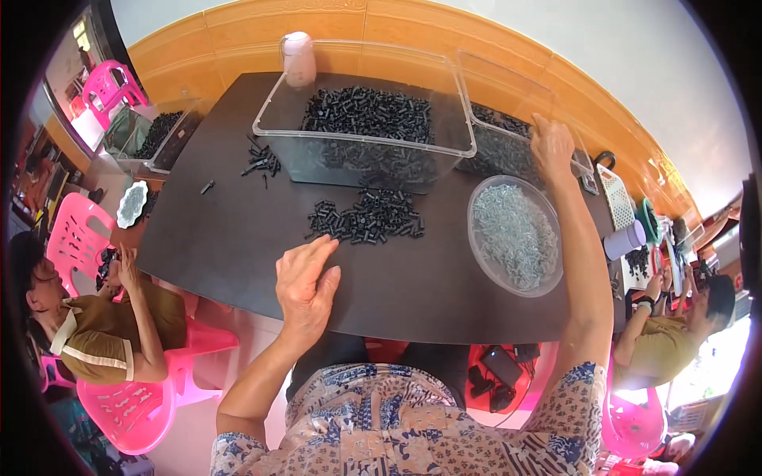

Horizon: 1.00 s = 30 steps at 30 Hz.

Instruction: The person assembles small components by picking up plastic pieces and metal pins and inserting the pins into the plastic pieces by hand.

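My left hand point(305, 284) is open above the near part of the table, its fingertips beside a loose pile of small black plastic parts point(367, 216). Nothing shows in it. At the right, my right hand point(552, 147) reaches over a clear plastic bin point(508, 127) that holds more black parts. Its fingers look apart, and I see nothing held between them. Below that arm stands a round clear tub point(474, 252) full of small silvery screws or pins. A larger clear bin point(365, 136), heaped with black parts, sits behind the loose pile.
A smaller scatter of black parts point(262, 157) lies left on the dark table point(214, 230). Behind the large bin is a pink bottle point(298, 59); a lilac cup point(625, 239) is at the right. People sit at both sides. A phone point(502, 365) rests on a red stool.
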{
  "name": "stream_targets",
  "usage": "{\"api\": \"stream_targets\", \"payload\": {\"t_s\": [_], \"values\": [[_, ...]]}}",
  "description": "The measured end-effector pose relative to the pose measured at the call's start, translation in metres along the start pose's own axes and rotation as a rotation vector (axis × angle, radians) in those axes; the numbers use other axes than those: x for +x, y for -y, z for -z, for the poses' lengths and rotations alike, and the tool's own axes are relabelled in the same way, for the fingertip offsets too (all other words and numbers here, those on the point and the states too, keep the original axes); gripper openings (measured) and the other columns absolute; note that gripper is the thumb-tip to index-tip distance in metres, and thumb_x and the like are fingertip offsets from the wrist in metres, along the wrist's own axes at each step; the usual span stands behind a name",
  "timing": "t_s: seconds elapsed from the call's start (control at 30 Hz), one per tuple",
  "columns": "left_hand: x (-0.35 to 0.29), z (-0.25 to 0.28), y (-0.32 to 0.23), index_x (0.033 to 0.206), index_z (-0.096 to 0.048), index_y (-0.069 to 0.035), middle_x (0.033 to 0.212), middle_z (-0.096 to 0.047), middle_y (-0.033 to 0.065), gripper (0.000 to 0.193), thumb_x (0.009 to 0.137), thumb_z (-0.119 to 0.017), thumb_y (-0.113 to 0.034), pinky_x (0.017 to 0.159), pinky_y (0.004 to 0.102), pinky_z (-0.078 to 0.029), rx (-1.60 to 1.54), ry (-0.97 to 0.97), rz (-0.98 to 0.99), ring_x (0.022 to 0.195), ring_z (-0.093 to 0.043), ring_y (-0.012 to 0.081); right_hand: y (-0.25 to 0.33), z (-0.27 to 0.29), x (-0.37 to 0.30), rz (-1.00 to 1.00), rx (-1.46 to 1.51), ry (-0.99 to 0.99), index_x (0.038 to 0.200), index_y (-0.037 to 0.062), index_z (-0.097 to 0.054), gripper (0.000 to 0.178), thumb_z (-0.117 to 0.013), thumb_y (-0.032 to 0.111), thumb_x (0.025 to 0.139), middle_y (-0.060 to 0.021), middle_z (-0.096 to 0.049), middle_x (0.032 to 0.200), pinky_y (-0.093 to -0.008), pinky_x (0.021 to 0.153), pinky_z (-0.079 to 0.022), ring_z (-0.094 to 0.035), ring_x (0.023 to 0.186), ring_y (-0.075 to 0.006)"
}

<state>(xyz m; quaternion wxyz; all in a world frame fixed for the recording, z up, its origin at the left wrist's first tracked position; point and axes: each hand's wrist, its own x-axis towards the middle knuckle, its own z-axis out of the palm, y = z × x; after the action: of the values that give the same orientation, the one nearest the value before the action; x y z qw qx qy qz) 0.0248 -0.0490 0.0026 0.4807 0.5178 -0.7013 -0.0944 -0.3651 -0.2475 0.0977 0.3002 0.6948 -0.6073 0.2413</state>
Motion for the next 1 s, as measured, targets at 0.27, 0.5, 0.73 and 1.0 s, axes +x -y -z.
{"api": "stream_targets", "payload": {"t_s": [0.27, 0.5, 0.73, 1.0], "values": [[0.0, -0.016, -0.006, 0.108, -0.066, -0.002, 0.11, -0.066, 0.0107, 0.028, 0.082, -0.067, -0.012, 0.088, 0.0357, -0.043, -0.043, 0.018, -0.025, 0.099, -0.058, 0.0271, 0.105, 0.033, -0.07, 0.302, 0.433, -0.163, 0.078, 0.0077, -0.06, 0.005, -0.062, 0.004, 0.075, -0.0101, -0.054, 0.069, -0.0407, 0.06, -0.044, -0.053, 0.069, -0.0303], [-0.001, -0.035, -0.015, 0.103, -0.065, 0.0, 0.1, -0.067, 0.0108, 0.03, 0.074, -0.067, 0.003, 0.078, 0.034, -0.046, -0.135, -0.015, -0.093, 0.088, -0.06, 0.0264, 0.163, 0.013, -0.126, 0.052, 0.502, 0.27, 0.067, 0.0021, -0.061, 0.018, -0.073, 0.015, 0.07, -0.0142, -0.061, 0.069, -0.0433, 0.06, -0.046, -0.058, 0.069, -0.0313], [-0.004, -0.039, -0.013, 0.101, -0.066, -0.001, 0.092, -0.066, 0.0109, 0.031, 0.071, -0.067, 0.007, 0.07, 0.0343, -0.047, -0.163, -0.047, -0.092, 0.079, -0.06, 0.0273, 0.169, 0.007, -0.127, 0.116, 0.464, 0.289, 0.069, 0.002, -0.06, 0.017, -0.073, 0.014, 0.072, -0.0142, -0.061, 0.07, -0.0437, 0.061, -0.046, -0.057, 0.069, -0.0321], [-0.008, -0.042, -0.026, 0.103, -0.066, 0.001, 0.093, -0.067, 0.0062, 0.018, 0.086, -0.066, -0.003, 0.073, 0.0245, -0.051, -0.822, 0.138, 0.554, 0.084, -0.063, 0.0122, 0.192, 0.079, -0.148, 0.234, 0.883, 0.072, 0.089, 0.001, -0.06, 0.022, -0.07, -0.005, 0.071, -0.012, -0.062, 0.081, -0.039, 0.059, -0.045, -0.056, 0.068, -0.0306]]}}
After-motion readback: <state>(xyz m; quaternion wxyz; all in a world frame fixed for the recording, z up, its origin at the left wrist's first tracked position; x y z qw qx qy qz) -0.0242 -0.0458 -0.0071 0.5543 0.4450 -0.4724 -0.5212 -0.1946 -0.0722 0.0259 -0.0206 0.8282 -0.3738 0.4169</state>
